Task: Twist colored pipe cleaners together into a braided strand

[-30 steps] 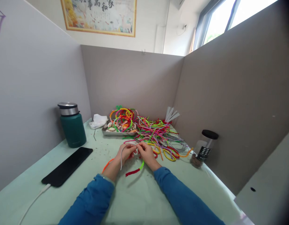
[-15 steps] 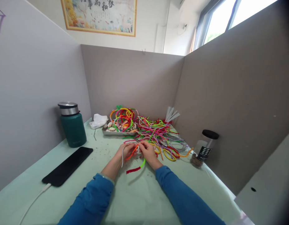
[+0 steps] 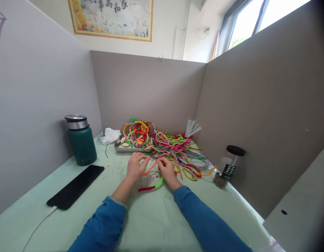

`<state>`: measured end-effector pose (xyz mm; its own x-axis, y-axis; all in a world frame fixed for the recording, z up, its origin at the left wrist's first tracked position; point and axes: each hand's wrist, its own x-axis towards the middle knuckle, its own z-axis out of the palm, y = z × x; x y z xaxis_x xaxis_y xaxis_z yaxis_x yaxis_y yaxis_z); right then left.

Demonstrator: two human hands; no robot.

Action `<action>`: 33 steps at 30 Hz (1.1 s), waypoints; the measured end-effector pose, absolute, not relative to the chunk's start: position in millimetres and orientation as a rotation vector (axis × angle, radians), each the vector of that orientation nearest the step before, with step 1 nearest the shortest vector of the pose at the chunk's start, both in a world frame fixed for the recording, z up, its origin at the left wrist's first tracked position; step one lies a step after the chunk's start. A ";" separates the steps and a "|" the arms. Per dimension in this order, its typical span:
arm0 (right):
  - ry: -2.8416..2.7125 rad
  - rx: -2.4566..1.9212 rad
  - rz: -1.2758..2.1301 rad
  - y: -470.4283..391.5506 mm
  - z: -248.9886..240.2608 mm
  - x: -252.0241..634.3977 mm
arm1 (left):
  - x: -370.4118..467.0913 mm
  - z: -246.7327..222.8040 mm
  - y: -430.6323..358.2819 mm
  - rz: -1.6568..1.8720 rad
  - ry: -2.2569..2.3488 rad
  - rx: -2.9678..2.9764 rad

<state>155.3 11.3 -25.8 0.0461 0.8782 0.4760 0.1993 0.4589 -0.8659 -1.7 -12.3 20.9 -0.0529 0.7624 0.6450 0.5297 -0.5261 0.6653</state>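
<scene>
1. Grey panels [image 3: 148,91]: the work surface is enclosed on three sides.
2. Table [image 3: 151,227]: covered in pale green.
3. Framed picture [image 3: 112,24]: large characters 家, 和 and 事 can be read; the smaller script cannot.
4. Pile of fuzzy stems [image 3: 175,145]: heaped at the rear, right of the tray.
5. Metal tray [image 3: 134,150]: shells and coloured loops are contained.
6. Green flask [image 3: 82,145]: any marking is too faint to read.
7. Black phone [image 3: 76,185]: plugged into a white cable.
8. Lidded jar [image 3: 223,176]: its black-and-white label [image 3: 228,171] cannot be read.
9. Left hand [image 3: 135,167]: fingertips drawn together; whether anything is pinched cannot be told.
10. Right hand [image 3: 167,171]: orange stem [image 3: 149,169] pinched at the fingertips.
11. Green-and-red stem [image 3: 147,189]: seen just below the right hand, near the table's middle.
</scene>
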 end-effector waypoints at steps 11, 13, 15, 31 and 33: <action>-1.399 -1.070 0.594 14.9 -26.9 157.8 | 9.0 19.7 -28.8 0.915 1.630 2.820; -1.389 -1.093 0.576 17.0 -27.6 159.4 | 10.0 21.7 -29.0 0.977 1.625 2.764; -1.385 -1.106 0.565 18.1 -27.7 160.3 | 10.9 23.2 -28.2 1.072 1.575 2.673; -1.516 -1.117 0.430 8.4 -20.0 159.9 | 16.8 33.7 -32.5 1.234 1.009 1.717; -1.531 -1.084 0.480 8.3 -20.1 159.0 | 15.5 38.4 -34.3 1.201 0.770 1.550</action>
<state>159.0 8.3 -20.1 0.0680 0.8322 0.5504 0.3691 0.4915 -0.7888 15.5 -34.3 38.4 0.3077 0.8963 0.3194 -0.0839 -0.3088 0.9474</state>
